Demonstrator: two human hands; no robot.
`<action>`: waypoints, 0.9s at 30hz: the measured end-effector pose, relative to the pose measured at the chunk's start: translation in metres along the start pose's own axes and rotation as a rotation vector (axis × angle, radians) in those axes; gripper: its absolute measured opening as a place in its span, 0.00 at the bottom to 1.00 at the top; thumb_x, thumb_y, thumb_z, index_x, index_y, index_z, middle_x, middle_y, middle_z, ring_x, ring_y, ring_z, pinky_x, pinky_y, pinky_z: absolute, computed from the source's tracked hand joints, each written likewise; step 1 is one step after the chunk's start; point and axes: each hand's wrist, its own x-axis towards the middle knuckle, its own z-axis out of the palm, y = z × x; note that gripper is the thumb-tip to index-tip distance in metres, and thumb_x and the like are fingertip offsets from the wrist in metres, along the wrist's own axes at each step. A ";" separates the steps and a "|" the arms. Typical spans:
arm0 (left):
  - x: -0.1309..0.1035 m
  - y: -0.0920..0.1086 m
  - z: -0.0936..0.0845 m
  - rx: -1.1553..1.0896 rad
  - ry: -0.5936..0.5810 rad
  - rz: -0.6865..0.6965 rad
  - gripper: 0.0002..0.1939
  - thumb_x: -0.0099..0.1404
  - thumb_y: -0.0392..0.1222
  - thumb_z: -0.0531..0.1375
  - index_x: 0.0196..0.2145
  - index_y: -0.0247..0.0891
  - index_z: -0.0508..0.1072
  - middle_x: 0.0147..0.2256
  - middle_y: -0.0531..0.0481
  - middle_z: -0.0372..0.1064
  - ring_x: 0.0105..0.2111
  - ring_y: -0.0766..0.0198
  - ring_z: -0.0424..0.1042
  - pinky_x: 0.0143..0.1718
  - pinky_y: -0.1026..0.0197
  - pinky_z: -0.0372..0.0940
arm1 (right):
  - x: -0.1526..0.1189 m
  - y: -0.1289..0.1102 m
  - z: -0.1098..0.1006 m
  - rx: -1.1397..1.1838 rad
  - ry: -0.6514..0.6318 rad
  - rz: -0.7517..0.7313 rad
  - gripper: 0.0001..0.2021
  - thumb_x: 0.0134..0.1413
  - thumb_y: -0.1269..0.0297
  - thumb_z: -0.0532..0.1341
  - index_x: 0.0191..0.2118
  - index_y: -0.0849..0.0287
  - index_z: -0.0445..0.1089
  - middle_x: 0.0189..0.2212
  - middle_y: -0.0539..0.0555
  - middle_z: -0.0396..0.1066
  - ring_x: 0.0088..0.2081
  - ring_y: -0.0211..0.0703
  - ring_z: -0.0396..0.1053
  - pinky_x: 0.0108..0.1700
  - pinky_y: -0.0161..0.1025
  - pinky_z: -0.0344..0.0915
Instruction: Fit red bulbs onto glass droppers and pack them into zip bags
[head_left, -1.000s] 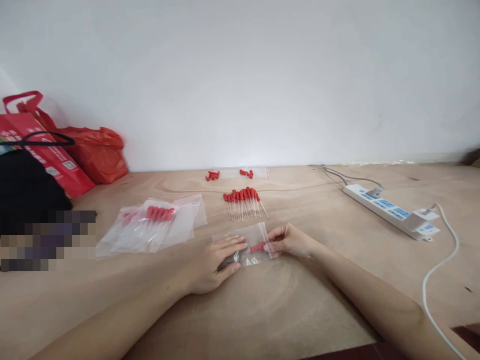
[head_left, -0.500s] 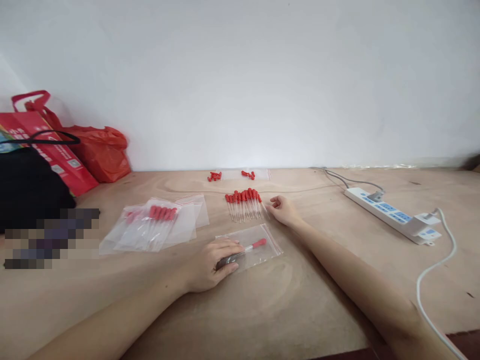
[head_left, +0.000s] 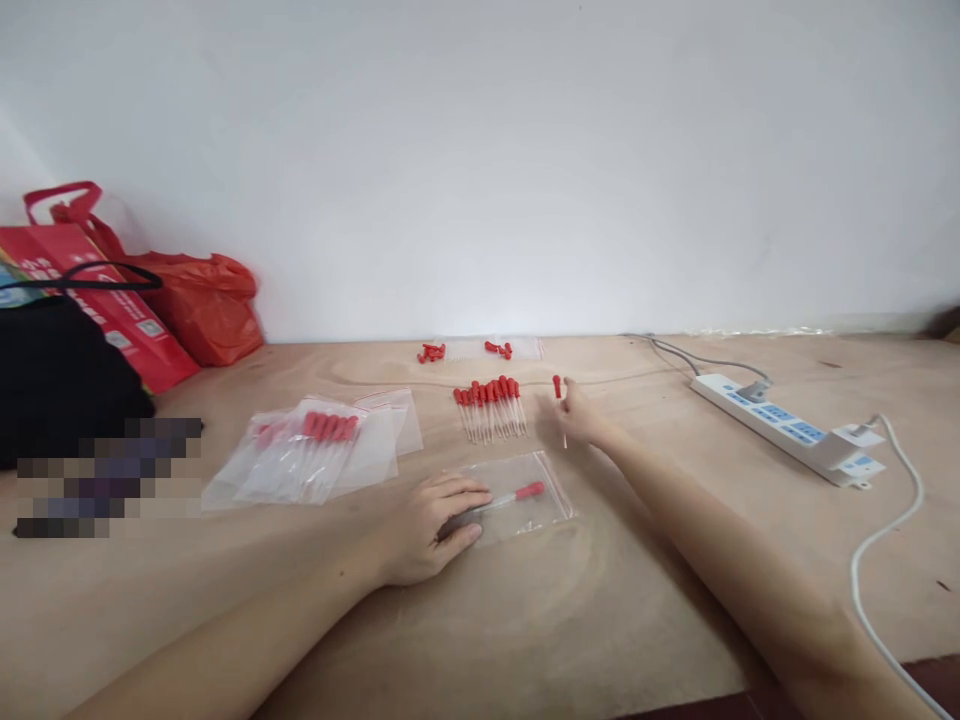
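Note:
My left hand (head_left: 439, 530) grips the near left end of a clear zip-lock bag (head_left: 551, 505), fingers over it and thumb at its lower edge. Inside that bag lies a dropper with a red bulb (head_left: 531, 489); the hand hides its far end. My right hand (head_left: 581, 412) pinches another glass dropper (head_left: 557, 386), bulb up and tip down, just right of a row of red-bulbed droppers (head_left: 491, 408) on the table. To the left, several overlapping zip-lock bags (head_left: 379, 455) lie flat, with red-bulbed droppers (head_left: 330, 427) showing in or under them.
Loose red bulbs (head_left: 431, 352) lie near the wall, beside a flat clear bag (head_left: 525, 349) with more bulbs. At right is a white power strip (head_left: 772, 420) with a plug, adapter and trailing white cable (head_left: 859, 560). Red bags (head_left: 202, 300) and a black bag (head_left: 67, 375) stand left.
My right hand has taken a dropper from the right end of the row and moved it slightly right, away from the others. My left hand stays on the bag.

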 end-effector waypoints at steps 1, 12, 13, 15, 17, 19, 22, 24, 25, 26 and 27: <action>0.000 0.000 0.000 0.002 -0.011 -0.008 0.17 0.62 0.41 0.51 0.49 0.38 0.64 0.50 0.46 0.62 0.51 0.58 0.60 0.53 0.52 0.55 | -0.008 0.003 -0.005 0.050 -0.009 0.003 0.30 0.44 0.70 0.55 0.55 0.66 0.48 0.18 0.47 0.63 0.22 0.39 0.64 0.24 0.34 0.59; 0.002 -0.006 0.005 -0.030 -0.009 -0.025 0.17 0.62 0.42 0.51 0.49 0.41 0.64 0.51 0.49 0.61 0.52 0.58 0.58 0.53 0.52 0.54 | -0.069 0.003 -0.002 0.780 0.164 0.182 0.29 0.36 0.66 0.61 0.46 0.54 0.45 0.17 0.38 0.59 0.17 0.35 0.64 0.20 0.33 0.65; 0.002 -0.006 0.005 -0.029 -0.012 -0.031 0.17 0.62 0.43 0.51 0.50 0.42 0.64 0.51 0.49 0.60 0.53 0.58 0.57 0.54 0.52 0.54 | -0.070 0.002 0.001 0.803 0.148 0.175 0.28 0.35 0.65 0.62 0.43 0.54 0.46 0.17 0.38 0.60 0.18 0.35 0.64 0.21 0.34 0.66; 0.002 -0.005 0.005 -0.027 -0.016 -0.055 0.19 0.62 0.43 0.51 0.51 0.42 0.61 0.53 0.48 0.59 0.53 0.58 0.56 0.54 0.52 0.53 | -0.075 0.000 0.003 0.835 0.091 0.156 0.27 0.34 0.60 0.64 0.39 0.54 0.47 0.18 0.40 0.63 0.19 0.35 0.66 0.23 0.35 0.66; 0.001 -0.005 0.005 -0.026 -0.016 -0.087 0.22 0.62 0.44 0.51 0.54 0.41 0.57 0.54 0.48 0.56 0.54 0.58 0.55 0.54 0.52 0.53 | -0.079 -0.001 0.003 0.842 0.009 0.135 0.27 0.32 0.55 0.65 0.36 0.54 0.48 0.19 0.41 0.65 0.20 0.35 0.66 0.24 0.35 0.66; 0.000 -0.006 0.006 -0.025 -0.020 -0.113 0.24 0.62 0.45 0.51 0.55 0.41 0.55 0.55 0.47 0.54 0.54 0.57 0.54 0.54 0.52 0.53 | -0.082 -0.001 0.001 0.817 -0.085 0.110 0.26 0.32 0.51 0.65 0.35 0.55 0.51 0.20 0.43 0.66 0.20 0.34 0.65 0.24 0.34 0.64; 0.000 -0.006 0.006 -0.020 -0.030 -0.128 0.24 0.62 0.45 0.51 0.55 0.42 0.54 0.55 0.47 0.54 0.55 0.57 0.54 0.54 0.51 0.53 | -0.083 0.004 -0.002 0.719 -0.198 0.044 0.22 0.34 0.49 0.64 0.31 0.56 0.56 0.22 0.45 0.66 0.20 0.33 0.64 0.23 0.33 0.61; 0.000 -0.005 0.005 -0.017 -0.035 -0.129 0.24 0.62 0.45 0.50 0.55 0.42 0.54 0.55 0.47 0.54 0.55 0.57 0.54 0.54 0.51 0.53 | -0.081 0.008 -0.004 0.618 -0.244 -0.018 0.19 0.35 0.51 0.64 0.28 0.58 0.60 0.22 0.46 0.66 0.22 0.32 0.62 0.24 0.32 0.59; 0.000 -0.005 0.005 -0.015 -0.039 -0.128 0.24 0.62 0.45 0.50 0.55 0.42 0.54 0.55 0.47 0.54 0.55 0.57 0.54 0.54 0.51 0.53 | -0.080 0.010 -0.004 0.562 -0.259 -0.044 0.17 0.35 0.52 0.64 0.27 0.59 0.61 0.22 0.47 0.65 0.22 0.32 0.61 0.24 0.32 0.59; 0.000 -0.004 0.005 -0.014 -0.043 -0.126 0.24 0.62 0.45 0.50 0.55 0.41 0.54 0.55 0.46 0.54 0.55 0.57 0.54 0.54 0.51 0.53 | -0.079 0.012 -0.003 0.502 -0.268 -0.068 0.16 0.35 0.53 0.65 0.25 0.59 0.62 0.22 0.48 0.65 0.22 0.32 0.61 0.25 0.32 0.58; 0.001 -0.004 0.004 -0.012 -0.045 -0.125 0.24 0.62 0.45 0.50 0.55 0.41 0.54 0.55 0.46 0.55 0.55 0.57 0.54 0.54 0.51 0.53 | -0.079 0.013 -0.003 0.439 -0.267 -0.093 0.15 0.35 0.53 0.65 0.25 0.60 0.64 0.23 0.48 0.65 0.22 0.32 0.60 0.25 0.33 0.58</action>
